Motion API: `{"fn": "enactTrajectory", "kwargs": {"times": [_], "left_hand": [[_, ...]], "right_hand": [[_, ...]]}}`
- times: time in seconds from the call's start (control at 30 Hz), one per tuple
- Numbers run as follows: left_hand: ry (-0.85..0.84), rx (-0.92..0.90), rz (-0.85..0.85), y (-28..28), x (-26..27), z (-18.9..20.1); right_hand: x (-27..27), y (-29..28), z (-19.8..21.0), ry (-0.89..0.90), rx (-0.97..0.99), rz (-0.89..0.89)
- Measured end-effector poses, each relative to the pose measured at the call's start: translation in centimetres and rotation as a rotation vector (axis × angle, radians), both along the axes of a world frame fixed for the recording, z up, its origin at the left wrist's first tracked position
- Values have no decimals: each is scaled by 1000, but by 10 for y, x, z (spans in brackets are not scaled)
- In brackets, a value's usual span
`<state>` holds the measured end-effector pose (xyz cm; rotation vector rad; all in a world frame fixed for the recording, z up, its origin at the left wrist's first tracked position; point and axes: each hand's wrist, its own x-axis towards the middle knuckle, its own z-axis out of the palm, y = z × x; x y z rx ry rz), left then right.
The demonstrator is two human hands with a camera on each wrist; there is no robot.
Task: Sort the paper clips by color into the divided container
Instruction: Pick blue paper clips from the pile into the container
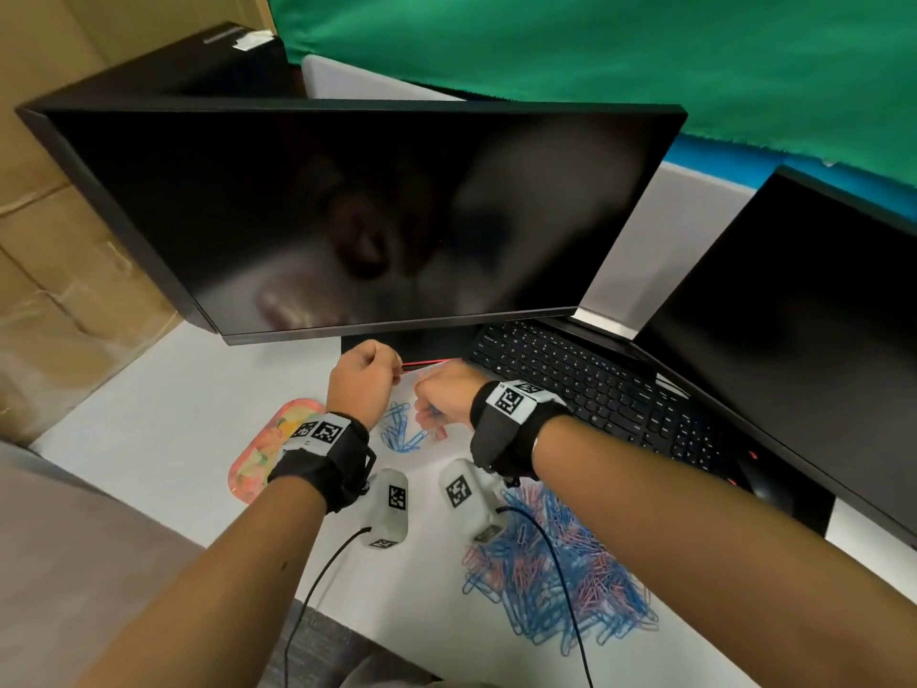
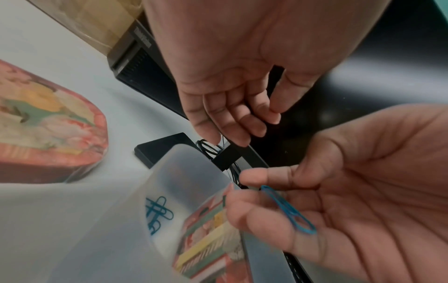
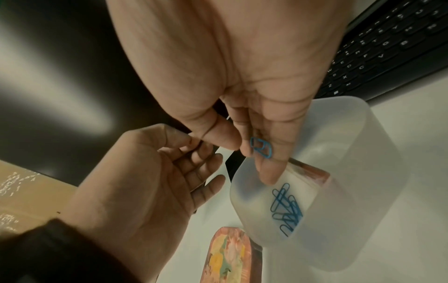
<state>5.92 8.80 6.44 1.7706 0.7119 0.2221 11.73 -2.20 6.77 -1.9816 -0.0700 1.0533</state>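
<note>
My right hand (image 1: pixel 427 413) pinches a blue paper clip (image 3: pixel 260 147) between thumb and fingers, just above a translucent white container (image 3: pixel 339 153). Several blue clips (image 3: pixel 286 209) lie in one compartment of it (image 2: pixel 158 213). In the left wrist view the same held clip (image 2: pixel 289 209) lies across the right fingers. My left hand (image 1: pixel 392 369) hovers beside the right one, fingers loosely curled, with nothing visible in it (image 2: pixel 254 122). A big mixed pile of blue and pink clips (image 1: pixel 560 568) lies on the white desk under my right forearm.
A floral tin lid (image 1: pixel 265 451) lies left of the container. A dark monitor (image 1: pixel 347 216) hangs right behind my hands, with its stand base (image 2: pixel 167 145). A black keyboard (image 1: pixel 595 389) and a second monitor (image 1: pixel 794 340) are to the right.
</note>
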Motion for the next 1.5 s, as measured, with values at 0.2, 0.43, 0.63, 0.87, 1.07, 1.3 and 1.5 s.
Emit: {"fn": "enactTrajectory", "kwargs": {"times": [0.2,0.43,0.63,0.87,1.07,1.3,1.5], "left_hand": [[-9,79,-162,-12,0,-6],[-50,222,-532,-58,-12,-10],[135,538,-1138,-94,-51,-40],[195,720,-1516,-122,-91,-72],[233,797,-1588,-126,-96,-84],[228,821,-1459,-111,-77,-91],[177,854,-1475,-109,-78,-92]], "right_hand": [[0,-19,12,-41,45,-70],[-18,-90,25,-118,73,-109],[-69,-180,-23,-343,-255,152],[-141,-219,-57,-141,-290,561],[-160,-228,-83,-63,-319,587],[-142,-234,-83,-206,-344,423],[-149,-243,-81,-535,-349,538]]}}
